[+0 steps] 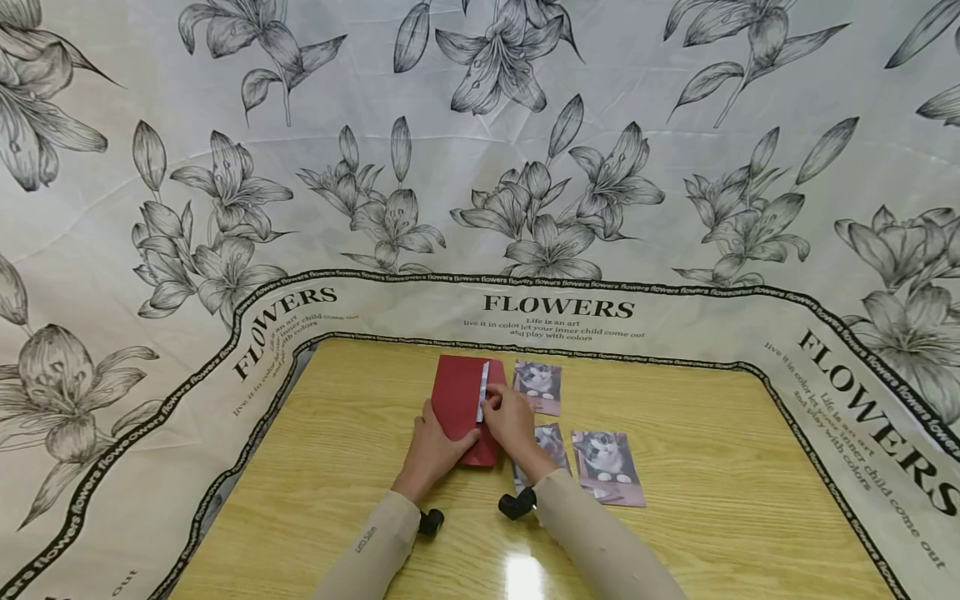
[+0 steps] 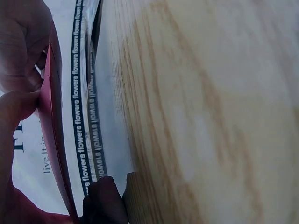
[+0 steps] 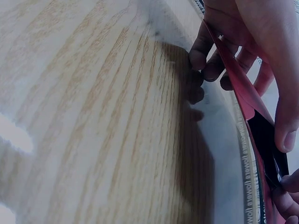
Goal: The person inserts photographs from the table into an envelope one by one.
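Observation:
Gripped by my left hand (image 1: 435, 447) is a red envelope (image 1: 456, 387), thumb on its face and fingers behind it. In the right wrist view the envelope (image 3: 238, 86) is lifted off the table, its dark opening (image 3: 262, 135) gaping beside the left thumb. My right hand (image 1: 512, 421) pinches a thin printed card (image 1: 483, 379) whose narrow strip shows at the envelope's opening; the rest of it is hidden. Only the right hand's fingertips (image 3: 287, 193) appear in the right wrist view, close to the opening.
Three cat photo cards lie on the wooden table (image 1: 720, 450): one at the back (image 1: 537, 382), one partly covered by my right wrist (image 1: 551, 440), and one farther right (image 1: 611, 471). A flower-printed cloth (image 1: 555, 258) walls the table's back and sides.

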